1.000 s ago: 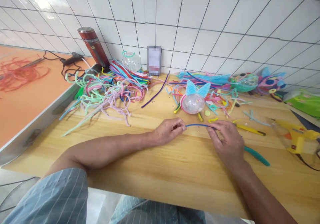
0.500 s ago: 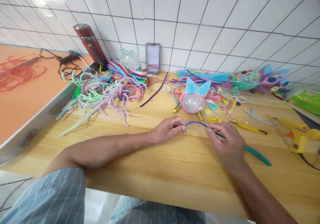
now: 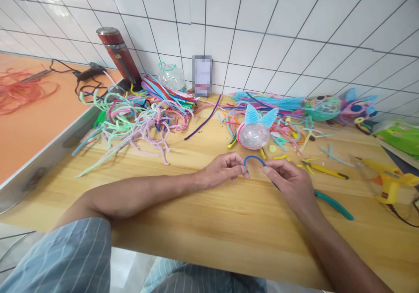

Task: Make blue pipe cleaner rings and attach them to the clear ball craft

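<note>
My left hand (image 3: 222, 170) and my right hand (image 3: 290, 184) both pinch a blue pipe cleaner (image 3: 254, 158) just above the wooden table (image 3: 203, 223). The pipe cleaner is bent into a tight arch between the two hands, and its free end runs down under my right palm. Just behind it sits a clear ball with a pink ring and two light blue ears (image 3: 254, 129).
A heap of pastel pipe cleaners (image 3: 137, 118) lies at the back left by a red flask (image 3: 117, 57). Teal pliers (image 3: 334, 204), a yellow cutter (image 3: 324, 170) and a yellow glue gun (image 3: 388, 179) lie at the right. More decorated balls (image 3: 327, 107) stand by the tiled wall.
My hands have drawn closer together, and the blue pipe cleaner has gone from nearly straight to a tight arch.
</note>
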The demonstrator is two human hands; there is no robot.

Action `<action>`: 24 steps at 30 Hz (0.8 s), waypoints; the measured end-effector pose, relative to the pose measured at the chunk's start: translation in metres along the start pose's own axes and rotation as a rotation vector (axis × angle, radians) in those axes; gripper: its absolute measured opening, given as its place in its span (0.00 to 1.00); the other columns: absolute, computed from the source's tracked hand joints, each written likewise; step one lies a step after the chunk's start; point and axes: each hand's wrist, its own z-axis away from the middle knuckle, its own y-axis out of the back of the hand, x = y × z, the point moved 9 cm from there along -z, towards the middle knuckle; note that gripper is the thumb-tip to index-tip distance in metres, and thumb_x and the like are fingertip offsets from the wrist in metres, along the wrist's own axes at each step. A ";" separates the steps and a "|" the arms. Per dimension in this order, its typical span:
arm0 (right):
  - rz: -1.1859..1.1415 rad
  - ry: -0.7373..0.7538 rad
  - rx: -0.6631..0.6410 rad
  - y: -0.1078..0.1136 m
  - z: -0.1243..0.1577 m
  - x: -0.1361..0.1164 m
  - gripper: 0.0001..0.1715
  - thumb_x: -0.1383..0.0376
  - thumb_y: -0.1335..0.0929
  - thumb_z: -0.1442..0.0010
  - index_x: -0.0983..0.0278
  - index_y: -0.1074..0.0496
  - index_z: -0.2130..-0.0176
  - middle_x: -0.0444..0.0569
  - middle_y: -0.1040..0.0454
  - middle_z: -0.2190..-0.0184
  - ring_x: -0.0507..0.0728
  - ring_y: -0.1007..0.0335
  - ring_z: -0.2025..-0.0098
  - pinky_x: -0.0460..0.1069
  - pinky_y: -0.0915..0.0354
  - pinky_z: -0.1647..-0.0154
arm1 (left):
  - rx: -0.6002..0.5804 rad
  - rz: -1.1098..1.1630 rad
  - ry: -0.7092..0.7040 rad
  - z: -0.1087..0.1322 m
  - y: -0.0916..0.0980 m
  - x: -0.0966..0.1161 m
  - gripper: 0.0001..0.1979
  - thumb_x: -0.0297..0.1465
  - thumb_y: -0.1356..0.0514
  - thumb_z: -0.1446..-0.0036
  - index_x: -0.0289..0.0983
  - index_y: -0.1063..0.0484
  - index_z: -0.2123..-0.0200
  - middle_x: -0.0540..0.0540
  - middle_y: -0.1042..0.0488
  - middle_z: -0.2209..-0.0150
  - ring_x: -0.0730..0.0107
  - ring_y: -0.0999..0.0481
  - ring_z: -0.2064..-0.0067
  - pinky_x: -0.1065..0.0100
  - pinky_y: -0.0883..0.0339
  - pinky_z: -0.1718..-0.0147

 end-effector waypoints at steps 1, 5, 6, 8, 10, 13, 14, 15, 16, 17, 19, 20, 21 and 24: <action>-0.018 -0.018 -0.012 -0.001 -0.002 0.000 0.11 0.54 0.24 0.45 0.59 0.19 0.68 0.44 0.22 0.76 0.54 0.30 0.74 0.48 0.35 0.73 | -0.005 0.018 0.000 0.000 -0.001 0.001 0.25 0.51 0.30 0.45 0.36 0.31 0.63 0.46 0.19 0.66 0.78 0.31 0.72 0.71 0.37 0.70; -0.056 -0.067 -0.046 -0.005 -0.006 -0.004 0.14 0.53 0.22 0.49 0.59 0.19 0.68 0.44 0.23 0.76 0.53 0.32 0.75 0.47 0.36 0.75 | -0.006 0.073 -0.005 0.002 -0.003 0.005 0.25 0.51 0.29 0.46 0.37 0.32 0.64 0.47 0.19 0.67 0.78 0.31 0.73 0.71 0.38 0.71; -0.065 -0.080 -0.054 -0.007 -0.007 -0.005 0.15 0.52 0.22 0.50 0.59 0.19 0.68 0.44 0.23 0.77 0.53 0.33 0.75 0.47 0.37 0.75 | 0.000 0.080 -0.003 0.002 -0.003 0.006 0.25 0.51 0.29 0.46 0.37 0.32 0.64 0.47 0.18 0.67 0.78 0.32 0.73 0.71 0.38 0.71; -0.082 -0.113 -0.079 -0.013 -0.007 -0.008 0.16 0.51 0.21 0.50 0.60 0.19 0.68 0.43 0.25 0.78 0.52 0.36 0.77 0.47 0.39 0.76 | 0.007 0.092 -0.004 0.003 -0.002 0.008 0.25 0.50 0.29 0.46 0.37 0.33 0.65 0.47 0.18 0.67 0.79 0.33 0.74 0.71 0.38 0.71; -0.092 -0.137 -0.106 -0.020 -0.007 -0.011 0.17 0.50 0.22 0.50 0.61 0.20 0.68 0.42 0.28 0.80 0.50 0.39 0.78 0.47 0.41 0.77 | 0.009 0.109 -0.017 0.003 -0.002 0.009 0.25 0.50 0.29 0.47 0.37 0.32 0.64 0.47 0.18 0.67 0.80 0.33 0.75 0.71 0.38 0.72; -0.105 -0.148 -0.126 -0.030 -0.006 -0.010 0.17 0.50 0.22 0.49 0.61 0.20 0.69 0.40 0.31 0.81 0.50 0.41 0.79 0.47 0.42 0.78 | 0.017 0.134 -0.029 0.003 -0.001 0.010 0.24 0.48 0.28 0.47 0.36 0.31 0.63 0.48 0.18 0.67 0.80 0.34 0.76 0.71 0.39 0.72; -0.114 -0.145 -0.128 -0.033 -0.005 -0.008 0.17 0.50 0.23 0.48 0.61 0.21 0.69 0.41 0.31 0.81 0.50 0.41 0.79 0.47 0.42 0.77 | 0.022 0.140 -0.025 0.003 -0.001 0.009 0.24 0.48 0.28 0.48 0.36 0.30 0.63 0.48 0.18 0.67 0.81 0.33 0.76 0.71 0.39 0.72; -0.126 -0.140 -0.131 -0.035 -0.005 -0.006 0.17 0.50 0.23 0.47 0.60 0.21 0.69 0.41 0.30 0.81 0.50 0.40 0.78 0.47 0.42 0.77 | 0.023 0.145 -0.019 0.002 0.000 0.008 0.23 0.47 0.28 0.48 0.36 0.30 0.63 0.48 0.18 0.67 0.81 0.33 0.75 0.71 0.38 0.72; -0.141 -0.134 -0.135 -0.037 -0.004 -0.003 0.16 0.51 0.23 0.47 0.60 0.21 0.69 0.42 0.29 0.80 0.50 0.40 0.78 0.47 0.41 0.77 | 0.023 0.150 -0.014 0.002 -0.001 0.007 0.23 0.47 0.28 0.48 0.36 0.30 0.62 0.48 0.18 0.66 0.81 0.33 0.75 0.71 0.38 0.72; -0.158 -0.130 -0.136 -0.039 -0.004 -0.001 0.16 0.51 0.24 0.46 0.61 0.20 0.69 0.42 0.28 0.79 0.51 0.39 0.78 0.47 0.41 0.76 | 0.021 0.156 -0.010 0.002 -0.001 0.006 0.23 0.47 0.28 0.48 0.36 0.29 0.63 0.48 0.18 0.66 0.81 0.33 0.75 0.71 0.38 0.72; -0.199 -0.140 -0.140 -0.042 -0.003 0.004 0.15 0.52 0.23 0.46 0.61 0.20 0.68 0.44 0.25 0.77 0.51 0.38 0.77 0.47 0.39 0.75 | 0.016 0.162 -0.005 0.001 -0.001 0.006 0.23 0.46 0.27 0.49 0.36 0.29 0.63 0.48 0.18 0.67 0.81 0.32 0.75 0.72 0.38 0.72; -0.219 -0.155 -0.138 -0.042 -0.002 0.006 0.15 0.52 0.23 0.46 0.61 0.20 0.68 0.44 0.25 0.76 0.51 0.37 0.76 0.48 0.39 0.74 | 0.013 0.162 -0.003 0.001 -0.001 0.006 0.23 0.46 0.27 0.50 0.36 0.29 0.63 0.48 0.18 0.67 0.81 0.32 0.75 0.72 0.38 0.72; -0.239 -0.171 -0.134 -0.042 -0.002 0.007 0.15 0.53 0.23 0.46 0.61 0.20 0.67 0.45 0.24 0.76 0.51 0.37 0.76 0.48 0.39 0.74 | 0.008 0.160 -0.002 0.001 -0.002 0.005 0.23 0.45 0.27 0.50 0.36 0.29 0.63 0.49 0.18 0.67 0.81 0.32 0.75 0.72 0.38 0.72; -0.271 -0.200 -0.115 -0.040 -0.003 0.008 0.15 0.54 0.21 0.50 0.61 0.21 0.68 0.43 0.26 0.78 0.51 0.37 0.77 0.48 0.39 0.75 | -0.011 0.162 0.009 0.000 -0.004 0.005 0.22 0.44 0.26 0.51 0.36 0.29 0.63 0.49 0.18 0.68 0.80 0.31 0.75 0.72 0.37 0.72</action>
